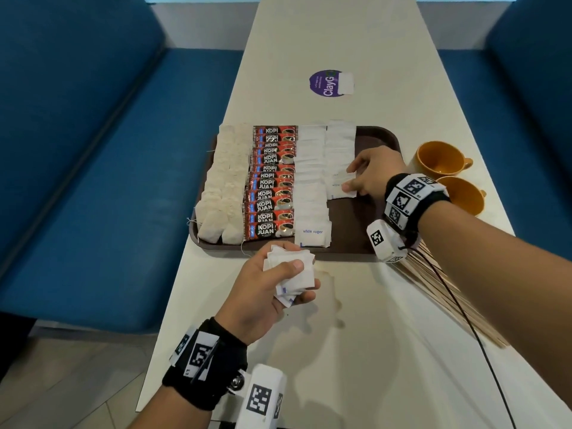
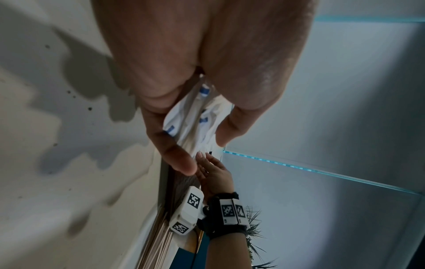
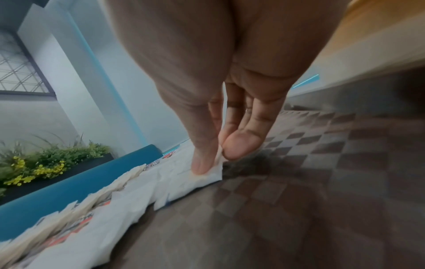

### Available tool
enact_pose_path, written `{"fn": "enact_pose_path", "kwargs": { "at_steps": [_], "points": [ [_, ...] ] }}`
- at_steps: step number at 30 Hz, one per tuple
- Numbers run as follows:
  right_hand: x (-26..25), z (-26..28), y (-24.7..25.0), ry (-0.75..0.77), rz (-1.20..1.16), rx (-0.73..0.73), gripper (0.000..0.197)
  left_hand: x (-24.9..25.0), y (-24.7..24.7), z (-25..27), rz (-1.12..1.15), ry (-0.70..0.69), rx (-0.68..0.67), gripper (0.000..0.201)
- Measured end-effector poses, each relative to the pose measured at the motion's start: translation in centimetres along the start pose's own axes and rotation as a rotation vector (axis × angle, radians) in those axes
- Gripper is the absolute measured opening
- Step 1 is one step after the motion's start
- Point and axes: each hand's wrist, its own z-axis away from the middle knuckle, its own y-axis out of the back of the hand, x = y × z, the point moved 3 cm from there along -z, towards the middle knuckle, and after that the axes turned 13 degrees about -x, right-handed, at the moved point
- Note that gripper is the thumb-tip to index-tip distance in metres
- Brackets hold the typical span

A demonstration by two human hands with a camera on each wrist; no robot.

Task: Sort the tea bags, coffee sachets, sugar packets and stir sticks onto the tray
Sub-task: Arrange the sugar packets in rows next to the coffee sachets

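Pinching one sugar packet [image 1: 343,188] by its edge, the right hand [image 1: 374,174] sets it at the near end of the rightmost white row on the brown tray [image 1: 353,230], mid-frame in the head view. Below it, the left hand [image 1: 263,292] grips a bundle of sugar packets [image 1: 292,272] over the bench [image 1: 340,351]. Tea bags [image 1: 223,187] and coffee sachets [image 1: 270,184] fill the tray's left rows; stir sticks [image 1: 448,292] lie at lower right
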Motion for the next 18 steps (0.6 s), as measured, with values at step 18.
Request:
{"fn": "enact_pose_path", "kwargs": {
  "at_steps": [18],
  "points": [
    [-1.9,1.7,1.4,0.022,0.068,0.137,0.019,1.5,-0.2,0.7,0.072,-0.053,-0.053,0.037]
  ]
}}
